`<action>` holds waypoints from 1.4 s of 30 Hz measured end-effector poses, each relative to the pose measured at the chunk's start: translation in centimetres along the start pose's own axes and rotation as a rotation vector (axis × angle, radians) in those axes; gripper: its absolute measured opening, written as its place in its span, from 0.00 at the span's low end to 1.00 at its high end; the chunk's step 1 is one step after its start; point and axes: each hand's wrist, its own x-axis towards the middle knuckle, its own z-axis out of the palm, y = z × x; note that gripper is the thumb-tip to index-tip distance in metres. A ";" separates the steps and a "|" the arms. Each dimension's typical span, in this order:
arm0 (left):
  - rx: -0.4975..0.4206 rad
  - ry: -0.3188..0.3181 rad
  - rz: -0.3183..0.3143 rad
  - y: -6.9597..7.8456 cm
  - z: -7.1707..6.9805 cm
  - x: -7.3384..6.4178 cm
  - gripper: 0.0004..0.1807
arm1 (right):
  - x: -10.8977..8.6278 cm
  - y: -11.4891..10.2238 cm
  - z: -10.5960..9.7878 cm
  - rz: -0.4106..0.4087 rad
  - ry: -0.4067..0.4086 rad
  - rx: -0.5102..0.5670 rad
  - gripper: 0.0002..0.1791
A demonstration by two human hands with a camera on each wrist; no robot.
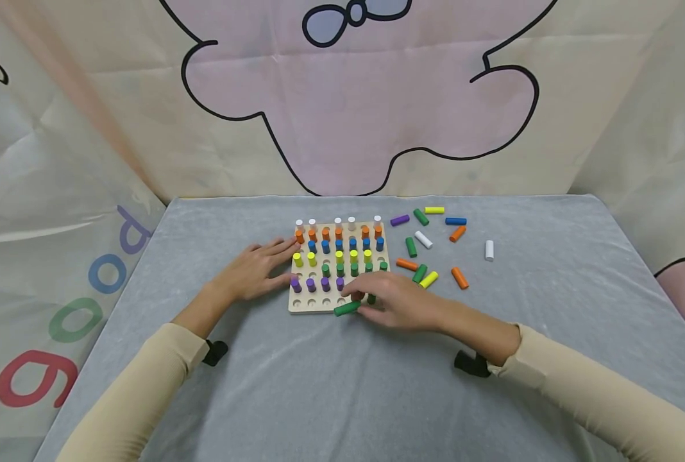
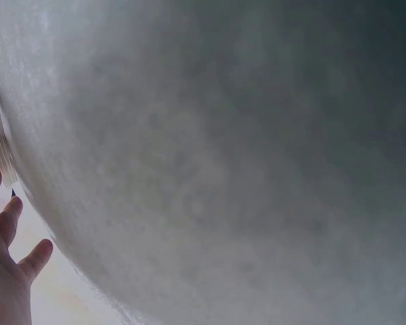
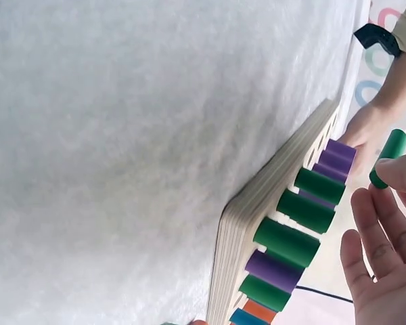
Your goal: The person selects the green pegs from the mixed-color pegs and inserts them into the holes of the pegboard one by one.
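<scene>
A wooden pegboard (image 1: pixel 319 307) lies on the cloth, with coloured pegs standing in rows: white, orange, blue, yellow, green and purple. My right hand (image 1: pixel 400 300) pinches a green peg (image 1: pixel 347 308) between thumb and fingertip, tilted above the board's near edge. The right wrist view shows this held green peg (image 3: pixel 390 159) apart from the standing green pegs (image 3: pixel 287 242) and purple pegs. On the board's left edge rests my left hand (image 1: pixel 257 271), its fingers stretched out and holding no peg. Part of the board's near right corner is hidden behind my right hand in the head view.
Loose pegs lie to the right of the board, among them a white peg (image 1: pixel 489 250), an orange peg (image 1: pixel 460 278), a blue peg (image 1: pixel 455 221) and a purple peg (image 1: pixel 399 220). Grey cloth (image 1: pixel 319 385) covers the table. A printed curtain (image 1: pixel 377 96) hangs behind it.
</scene>
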 end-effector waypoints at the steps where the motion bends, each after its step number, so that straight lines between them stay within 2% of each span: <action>1: 0.000 0.000 0.001 0.0 0.0 0.0 0.42 | 0.1 0.0 -0.1 0.008 0.010 0.006 0.20; 7: 0.002 -0.003 0.003 -0.2 0.1 0.0 0.42 | 0.7 0.5 -0.4 0.017 0.074 -0.007 0.20; 11: 0.005 -0.002 0.006 -0.3 0.2 0.0 0.43 | 1.2 0.6 -0.5 0.013 0.089 -0.004 0.18; 19: -0.004 0.001 0.013 -0.2 0.2 0.0 0.42 | 1.9 0.5 -0.2 0.050 0.074 0.009 0.20; 42: -0.002 -0.016 0.002 -0.2 0.2 0.1 0.41 | 3.0 0.9 1.3 0.026 0.038 -0.013 0.18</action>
